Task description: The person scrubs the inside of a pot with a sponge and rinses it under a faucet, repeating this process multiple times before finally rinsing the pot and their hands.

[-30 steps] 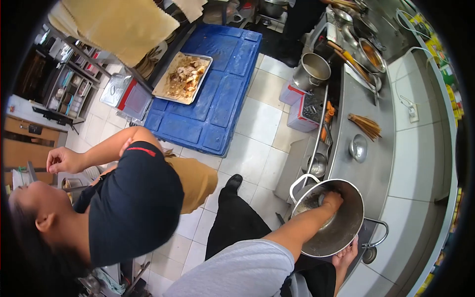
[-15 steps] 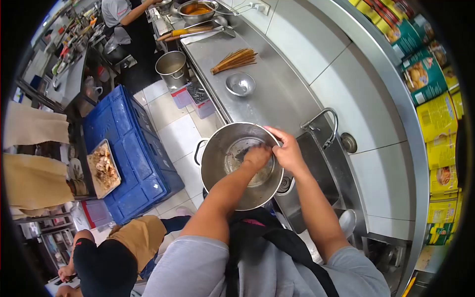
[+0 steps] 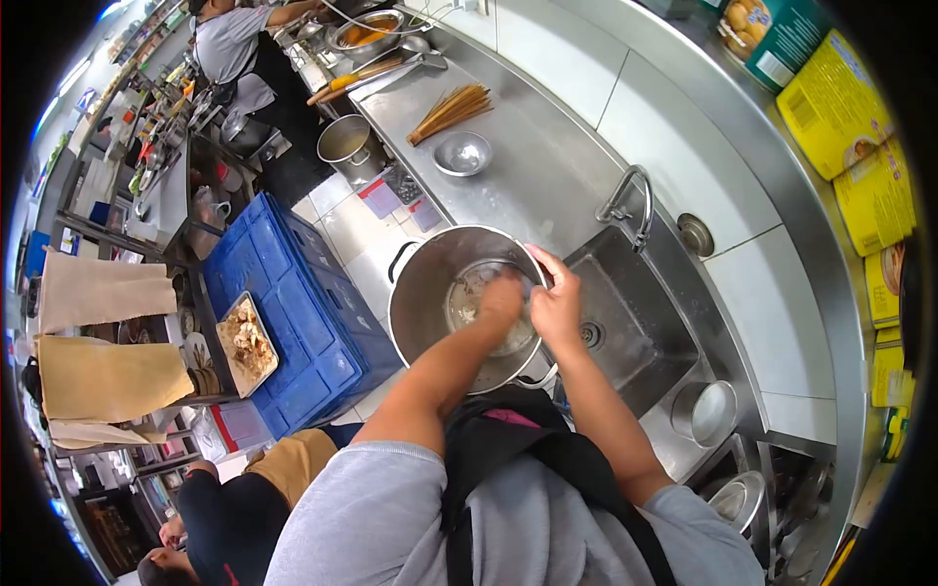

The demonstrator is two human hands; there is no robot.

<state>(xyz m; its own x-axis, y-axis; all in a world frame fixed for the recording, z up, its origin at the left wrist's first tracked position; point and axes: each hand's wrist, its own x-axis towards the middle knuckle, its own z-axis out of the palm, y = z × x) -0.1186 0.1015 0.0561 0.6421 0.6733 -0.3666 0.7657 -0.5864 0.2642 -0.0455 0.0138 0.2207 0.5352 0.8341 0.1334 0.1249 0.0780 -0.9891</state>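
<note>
A large metal stockpot (image 3: pixel 425 311) with loop handles is tilted so its mouth faces me, in front of my body beside the sink (image 3: pixel 640 327). My right hand (image 3: pixel 556 305) grips its right rim, fingers over the outer edge and thumb towards the inside. Down inside the pot is my left hand (image 3: pixel 502 297), slightly smeared by motion. Its fingers look curled near the pot's bottom, and what they hold is hidden. Whitish residue and wet patches show on the bottom around that hand.
On the steel counter (image 3: pixel 532 127) lie a small metal bowl (image 3: pixel 462 154) and a bundle of thin sticks (image 3: pixel 451 113). A blue chest (image 3: pixel 303 322) bears a tray of food pieces (image 3: pixel 248 344). Two people work nearby, one at the back (image 3: pixel 230 44), one lower left (image 3: pixel 230 523).
My left hand has shifted slightly inside the pot. The pot is turned a little, and my right hand stays on its rim. My view has swung, showing more of the sink.
</note>
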